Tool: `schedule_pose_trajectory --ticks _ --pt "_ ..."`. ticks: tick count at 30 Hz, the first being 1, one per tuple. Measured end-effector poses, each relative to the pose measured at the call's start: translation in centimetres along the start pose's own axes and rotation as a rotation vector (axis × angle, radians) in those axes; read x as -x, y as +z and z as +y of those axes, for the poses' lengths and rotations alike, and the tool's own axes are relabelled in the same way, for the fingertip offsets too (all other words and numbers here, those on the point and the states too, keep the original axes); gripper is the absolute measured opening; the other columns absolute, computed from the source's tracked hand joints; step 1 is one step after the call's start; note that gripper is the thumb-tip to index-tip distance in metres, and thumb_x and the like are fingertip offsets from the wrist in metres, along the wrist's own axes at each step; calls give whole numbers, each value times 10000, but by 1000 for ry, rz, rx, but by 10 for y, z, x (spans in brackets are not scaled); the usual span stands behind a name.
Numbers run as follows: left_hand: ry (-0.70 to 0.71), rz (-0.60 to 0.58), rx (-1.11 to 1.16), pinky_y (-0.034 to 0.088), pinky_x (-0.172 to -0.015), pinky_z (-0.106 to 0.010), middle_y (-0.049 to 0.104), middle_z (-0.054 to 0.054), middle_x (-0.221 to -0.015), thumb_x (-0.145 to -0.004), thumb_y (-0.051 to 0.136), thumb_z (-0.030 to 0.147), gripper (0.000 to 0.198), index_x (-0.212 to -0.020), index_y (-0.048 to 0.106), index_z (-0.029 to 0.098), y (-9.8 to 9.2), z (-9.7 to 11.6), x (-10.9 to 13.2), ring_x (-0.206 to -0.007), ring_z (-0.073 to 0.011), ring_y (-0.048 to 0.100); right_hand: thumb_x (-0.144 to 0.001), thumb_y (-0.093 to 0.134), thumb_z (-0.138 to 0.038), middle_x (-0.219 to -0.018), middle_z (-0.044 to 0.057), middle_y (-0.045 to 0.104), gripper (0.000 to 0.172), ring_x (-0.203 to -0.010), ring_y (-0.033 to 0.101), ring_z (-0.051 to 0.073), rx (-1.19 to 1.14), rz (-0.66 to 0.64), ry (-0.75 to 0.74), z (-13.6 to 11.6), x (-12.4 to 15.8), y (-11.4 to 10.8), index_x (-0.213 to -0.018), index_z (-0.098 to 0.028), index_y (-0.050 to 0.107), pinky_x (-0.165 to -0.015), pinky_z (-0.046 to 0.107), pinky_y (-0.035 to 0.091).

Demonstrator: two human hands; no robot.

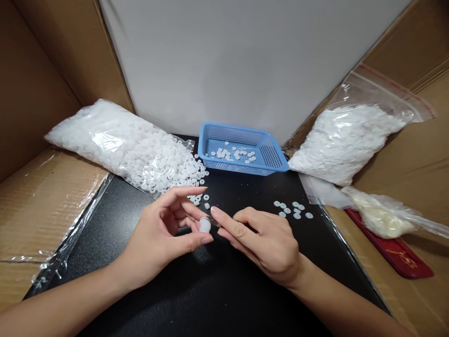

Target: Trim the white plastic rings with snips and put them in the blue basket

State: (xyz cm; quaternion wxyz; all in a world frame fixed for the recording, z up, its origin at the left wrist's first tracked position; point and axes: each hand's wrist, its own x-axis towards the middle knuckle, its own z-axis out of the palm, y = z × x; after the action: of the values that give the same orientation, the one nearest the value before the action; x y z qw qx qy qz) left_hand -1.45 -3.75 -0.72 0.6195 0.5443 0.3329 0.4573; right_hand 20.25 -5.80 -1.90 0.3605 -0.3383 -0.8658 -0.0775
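Note:
My left hand pinches a small white plastic piece between thumb and fingertips, over the black table. My right hand is curled beside it, its index finger stretched toward the piece and pressing a thin clear tool that I can barely make out. A large clear bag of white plastic rings lies at the left, with loose rings spilling from its mouth near my left fingers. A few white discs lie on the table just beyond my right hand. A blue mesh basket holds several white pieces.
A second clear bag of white parts leans at the right on cardboard. A smaller bag of cream-coloured parts lies on a red tray. Cardboard walls flank both sides; a white panel stands behind.

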Motion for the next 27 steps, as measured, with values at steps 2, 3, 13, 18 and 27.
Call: schedule_pose_trajectory --ticks 2,3,13,18,27 --pt "-2 -5 -3 569 -681 -148 743 47 -808 -698 886 83 545 -1169 713 293 0 0 0 -699 -74 677 -1025 544 -163 -684 3 617 291 -599 565 104 -6 -5 -3 0 0 0 -1272 -107 688 -558 222 452" --pt "-2 -8 -3 568 -681 -146 742 49 -808 -699 885 83 542 -1168 713 295 1 0 0 -699 -72 676 -1021 548 -158 -681 2 610 295 -596 562 106 -7 -5 -4 0 1 0 -1274 -105 690 -554 225 450" --pt "-1 -38 -19 559 -681 -144 734 55 -810 -717 872 86 533 -1175 704 300 1 3 2 -699 -66 667 -1027 537 -158 -636 -11 574 274 -574 533 108 9 2 -43 0 -2 -1 -1229 -88 709 -529 237 424" --pt "-8 -48 -42 562 -702 -161 728 51 -820 -724 870 96 555 -1206 691 304 0 3 3 -717 -75 666 -1049 510 -178 -618 -21 577 269 -575 537 95 50 8 -62 0 -4 -3 -1201 -99 716 -538 227 419" --pt "-46 -76 -83 560 -719 -173 716 47 -830 -732 878 138 573 -1240 667 298 -2 3 -1 -729 -81 664 -1044 526 -174 -598 -35 555 253 -560 517 97 116 1 -109 1 -7 -7 -1192 -105 720 -531 242 384"
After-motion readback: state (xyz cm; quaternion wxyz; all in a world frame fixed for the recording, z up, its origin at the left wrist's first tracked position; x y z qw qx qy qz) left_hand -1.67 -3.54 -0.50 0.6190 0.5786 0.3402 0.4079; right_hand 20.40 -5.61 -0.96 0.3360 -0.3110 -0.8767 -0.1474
